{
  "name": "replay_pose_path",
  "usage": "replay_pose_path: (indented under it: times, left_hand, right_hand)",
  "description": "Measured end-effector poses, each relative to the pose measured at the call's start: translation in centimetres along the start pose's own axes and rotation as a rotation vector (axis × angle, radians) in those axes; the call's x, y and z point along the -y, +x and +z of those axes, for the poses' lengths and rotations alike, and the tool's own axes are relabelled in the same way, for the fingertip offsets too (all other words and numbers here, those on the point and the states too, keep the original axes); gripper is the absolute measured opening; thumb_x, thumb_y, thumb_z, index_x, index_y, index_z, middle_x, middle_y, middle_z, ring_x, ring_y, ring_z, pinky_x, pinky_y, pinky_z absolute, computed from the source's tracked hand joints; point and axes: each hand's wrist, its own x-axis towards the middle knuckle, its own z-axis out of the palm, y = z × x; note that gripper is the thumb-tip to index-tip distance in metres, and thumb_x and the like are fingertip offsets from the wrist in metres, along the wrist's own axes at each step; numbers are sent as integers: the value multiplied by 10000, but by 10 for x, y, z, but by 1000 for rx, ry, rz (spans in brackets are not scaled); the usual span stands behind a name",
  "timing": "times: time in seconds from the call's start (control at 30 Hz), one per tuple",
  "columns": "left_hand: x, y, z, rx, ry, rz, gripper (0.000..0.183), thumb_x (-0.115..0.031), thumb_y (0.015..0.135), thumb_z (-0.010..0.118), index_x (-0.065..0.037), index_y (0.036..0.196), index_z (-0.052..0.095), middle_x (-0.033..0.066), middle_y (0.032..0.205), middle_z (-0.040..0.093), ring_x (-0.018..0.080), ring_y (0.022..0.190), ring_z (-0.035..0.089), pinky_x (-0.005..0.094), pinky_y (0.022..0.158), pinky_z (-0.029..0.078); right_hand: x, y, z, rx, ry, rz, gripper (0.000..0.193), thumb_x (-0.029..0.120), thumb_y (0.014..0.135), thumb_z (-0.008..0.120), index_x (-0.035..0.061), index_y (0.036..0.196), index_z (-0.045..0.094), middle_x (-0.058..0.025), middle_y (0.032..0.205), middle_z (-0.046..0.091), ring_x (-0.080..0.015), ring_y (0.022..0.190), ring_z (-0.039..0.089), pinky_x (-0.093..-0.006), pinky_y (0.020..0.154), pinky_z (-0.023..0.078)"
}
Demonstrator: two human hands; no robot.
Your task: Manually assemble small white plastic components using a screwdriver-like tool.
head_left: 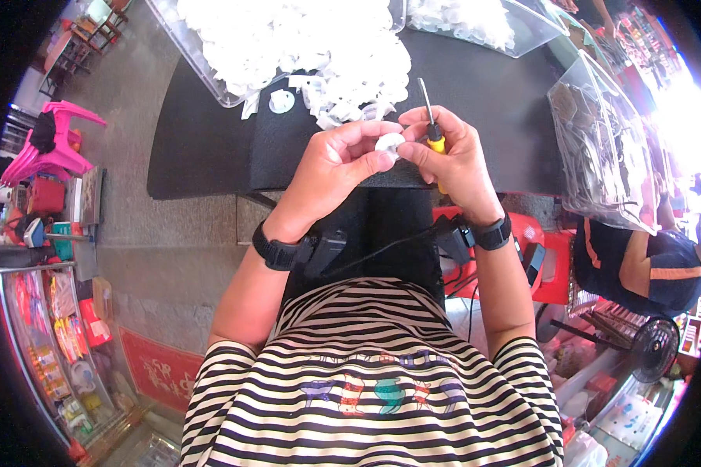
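Observation:
A small round white plastic part (389, 143) is pinched between the thumb and fingers of my left hand (329, 162), just above the near edge of the black table (210, 156). My right hand (461, 159) grips a screwdriver (436, 142) with a yellow and black handle, its metal shaft pointing up and away from the part. The right thumb and fingertips also touch the white part. Beyond my hands lies a heap of white plastic parts (358, 74), overexposed, so single pieces blur together. One round white piece (281, 101) rests left of the heap.
A clear tub (199, 66) at the far left holds part of the heap. Another clear tub (533, 35) stands far right, and a clear bin (600, 156) is at the table's right edge. A person (639, 261) is beyond it. Pink chairs (62, 140) stand left.

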Motion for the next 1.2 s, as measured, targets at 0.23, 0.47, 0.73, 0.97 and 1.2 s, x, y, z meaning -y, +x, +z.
replay_pose_path:
  times: [0.23,0.47,0.73,0.97,1.2]
  left_hand:
    - [0,2,1,-9,-60,11,316,-51,900,686,4,1206,634,42,1047,689,81,916,642,230,834,526]
    - [1,-3,0,-49,-78,-13,336,-19,898,670,15,1228,618,75,1142,674,124,995,634,261,877,516]
    - [4,-2,2,-90,-81,1,360,-18,887,686,23,1237,612,94,1153,676,142,982,649,279,869,533]
    - [6,-2,0,-103,-149,24,373,11,875,693,35,1234,596,110,1111,678,162,973,656,297,876,547]
    - [6,-3,-1,-85,-128,33,370,7,871,700,32,1226,600,111,1109,678,165,978,656,296,882,545]
  right_hand:
    - [3,0,2,-3,-10,-15,334,98,920,669,32,1241,602,20,818,600,-21,574,481,-174,491,382]
    - [14,-30,3,-84,-146,-56,390,145,1004,501,69,1386,530,-17,799,599,-61,561,484,-224,517,415]
    - [20,-46,2,-5,-524,-134,411,39,929,576,67,1339,581,-123,768,589,-202,639,560,-313,625,471]
    - [19,-43,5,1,-619,-221,412,36,912,589,79,1322,593,-153,729,532,-298,630,538,-368,632,459]
    - [22,-42,8,-29,-695,-225,394,55,904,595,102,1294,620,-145,729,533,-312,629,551,-382,619,460]
